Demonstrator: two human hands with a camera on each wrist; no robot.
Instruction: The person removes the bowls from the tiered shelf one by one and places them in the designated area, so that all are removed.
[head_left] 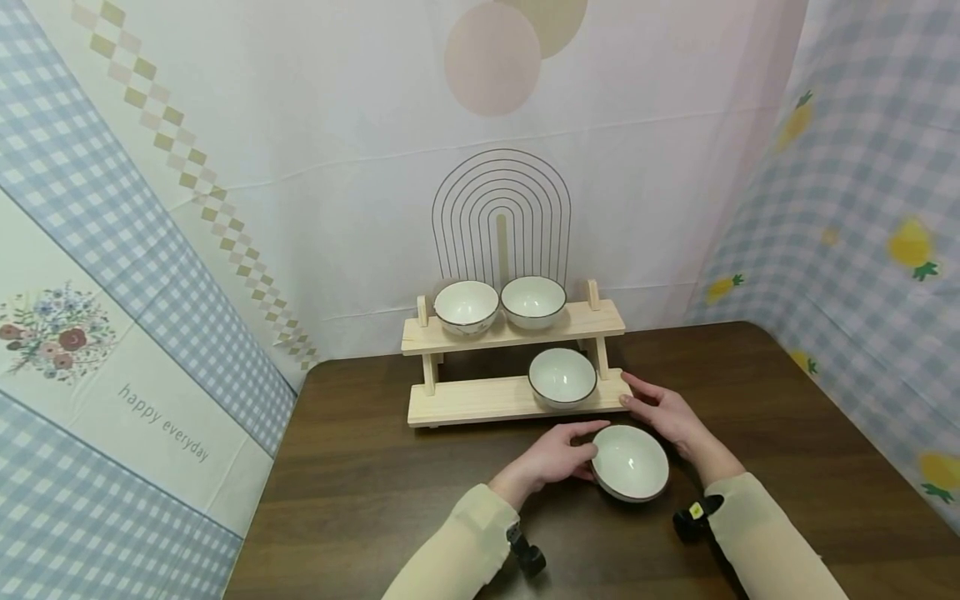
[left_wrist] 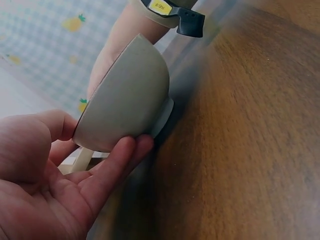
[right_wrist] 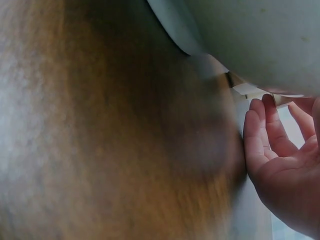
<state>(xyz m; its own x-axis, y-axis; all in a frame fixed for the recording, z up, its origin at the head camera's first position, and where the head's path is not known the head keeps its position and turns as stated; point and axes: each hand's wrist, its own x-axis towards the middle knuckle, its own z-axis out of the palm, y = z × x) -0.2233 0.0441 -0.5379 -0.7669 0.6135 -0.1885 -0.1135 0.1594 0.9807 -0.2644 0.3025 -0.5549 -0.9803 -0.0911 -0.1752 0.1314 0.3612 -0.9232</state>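
A white bowl (head_left: 630,463) with a dark rim is in my left hand (head_left: 558,454). The left wrist view shows the thumb at the rim of this bowl (left_wrist: 127,95) and fingertips (left_wrist: 122,147) under its side, close to the foot. My right hand (head_left: 670,417) is at the right end of the lower tier of a two-tier wooden rack (head_left: 465,402), thumb and fingertips against or very near the wood. In the right wrist view that hand (right_wrist: 287,160) has loosely bent fingers, and the bowl hides part of it.
Two similar bowls, one left (head_left: 467,307) and one right (head_left: 533,302), stand on the upper tier. Another bowl (head_left: 562,377) sits toward the right of the lower tier. Behind the brown table (head_left: 337,483) hangs a patterned cloth (head_left: 360,242).
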